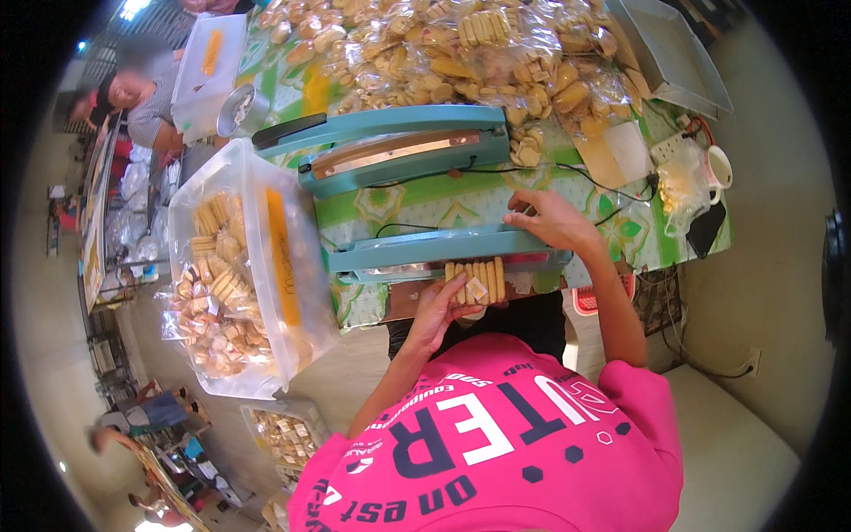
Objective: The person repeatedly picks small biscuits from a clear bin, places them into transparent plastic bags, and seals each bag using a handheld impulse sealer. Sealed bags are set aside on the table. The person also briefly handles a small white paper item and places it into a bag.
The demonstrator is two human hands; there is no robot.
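Note:
My left hand [436,312] is closed on a clear pack of finger biscuits [477,282], with a small white and yellow label on it. The pack's top edge lies at the front of the nearer blue-green bag sealer [399,252], partly under its arm. My right hand [554,220] rests over the right part of that sealer's arm, its fingers loosely bent and apart beyond the arm. Behind it stands a second blue-green sealer [399,146] with its arm raised and a copper-coloured strip showing.
A translucent bin [301,293] of packed biscuits stands to the left. Bagged biscuits [461,62] heap at the back. A power strip [671,149], cords, a white mug [718,168] and a white tray [669,58] are to the right. Other people work at far left.

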